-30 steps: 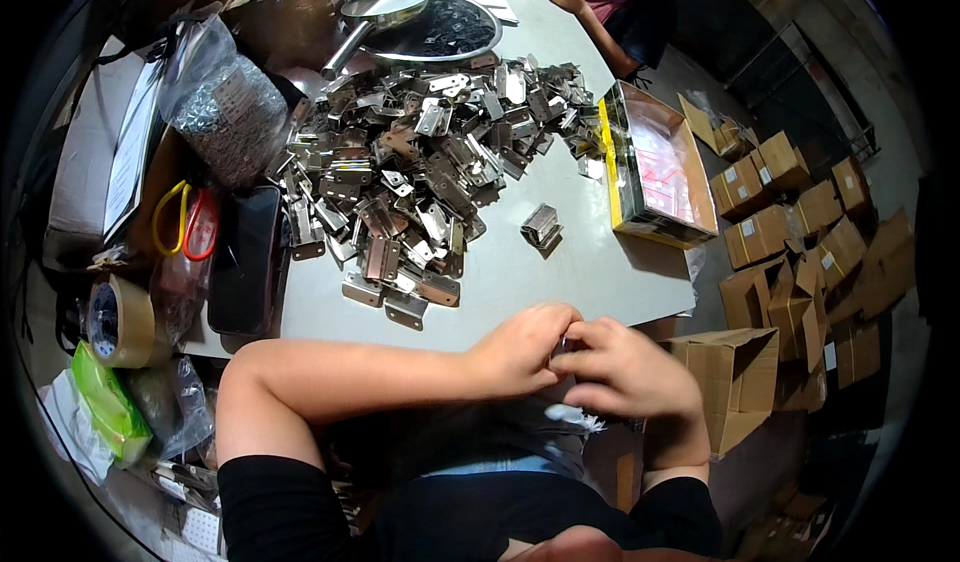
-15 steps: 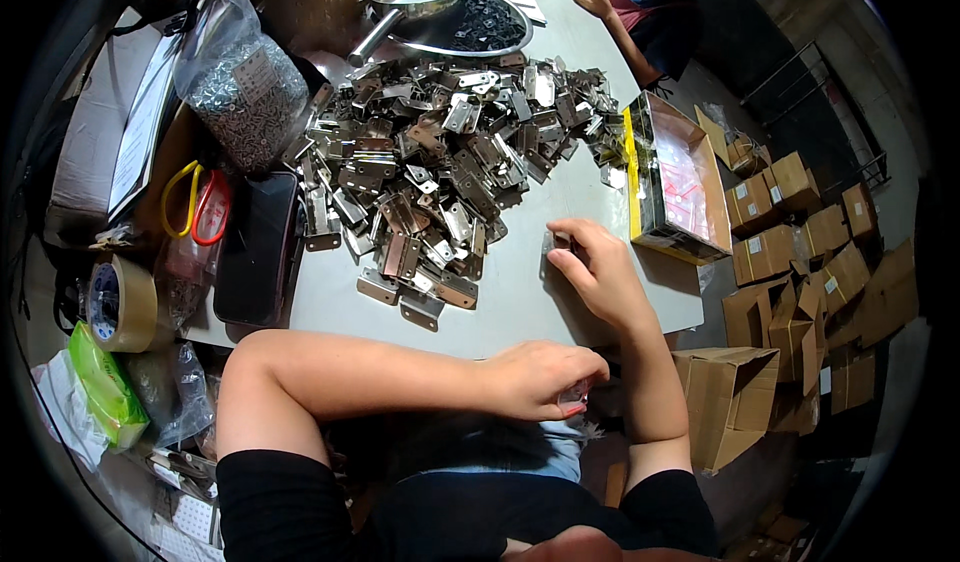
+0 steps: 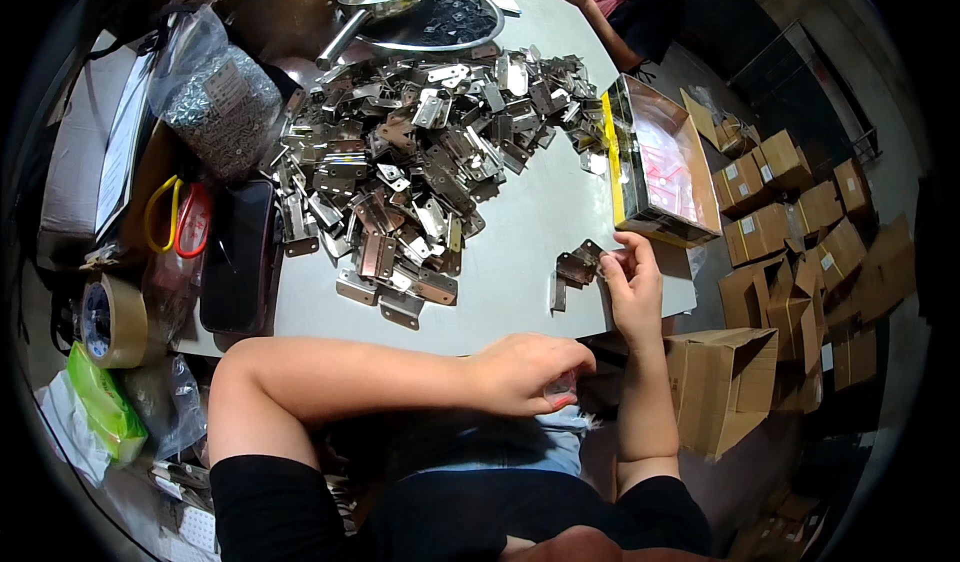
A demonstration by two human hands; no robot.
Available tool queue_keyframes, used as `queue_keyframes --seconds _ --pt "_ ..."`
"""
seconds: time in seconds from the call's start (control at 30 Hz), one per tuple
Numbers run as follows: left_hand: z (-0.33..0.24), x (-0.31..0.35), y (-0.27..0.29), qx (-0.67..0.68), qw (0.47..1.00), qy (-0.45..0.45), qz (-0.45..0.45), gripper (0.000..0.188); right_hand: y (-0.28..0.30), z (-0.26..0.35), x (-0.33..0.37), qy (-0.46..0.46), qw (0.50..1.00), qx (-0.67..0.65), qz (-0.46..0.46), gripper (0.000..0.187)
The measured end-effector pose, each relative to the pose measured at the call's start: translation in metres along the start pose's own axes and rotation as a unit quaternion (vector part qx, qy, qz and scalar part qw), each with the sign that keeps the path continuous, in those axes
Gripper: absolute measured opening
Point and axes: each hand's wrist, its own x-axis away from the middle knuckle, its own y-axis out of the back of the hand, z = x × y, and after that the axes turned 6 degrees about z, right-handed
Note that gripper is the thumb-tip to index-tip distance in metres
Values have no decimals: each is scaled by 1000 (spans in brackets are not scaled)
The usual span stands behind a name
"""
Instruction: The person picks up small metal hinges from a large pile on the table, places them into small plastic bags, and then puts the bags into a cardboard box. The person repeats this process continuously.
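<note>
My left hand (image 3: 525, 374) is closed, held over my lap at the table's near edge. Between its fingers shows a bit of clear plastic with red on it, which looks like a small bag; most of it is hidden by the hand. On the table's near right part lie a few metal brackets (image 3: 577, 264), apart from the big pile. My right hand (image 3: 635, 287) is at their right end, thumb and forefinger pinched at the edge of one bracket. The large pile of shiny bent metal brackets (image 3: 430, 162), with screw holes, spreads across the middle of the table.
An open box (image 3: 660, 162) with clear, red-printed bags stands at the right edge. Behind the pile are a metal scoop (image 3: 385, 0) and a tray of black parts (image 3: 450, 22). A bag of screws (image 3: 225, 102), scissors (image 3: 178, 217), a phone (image 3: 238, 257) and tape (image 3: 112, 320) line the left.
My right hand has shifted right and turned, uncovering the small group of brackets. My left hand stays closed in about the same place. The whole view has shifted slightly.
</note>
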Motion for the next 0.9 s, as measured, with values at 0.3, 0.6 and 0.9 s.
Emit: queue_keyframes --seconds 0.3,0.6,0.9 --pt "0 0 -1 -8 1000 7 13 35 9 12 -1 174 972 151 45 21" --pt "1 0 -2 -10 1000 -9 -3 35 33 10 10 9 977 211 22 12" --pt "0 0 -1 -13 1000 -4 0 35 46 17 12 -5 993 86 -86 13"
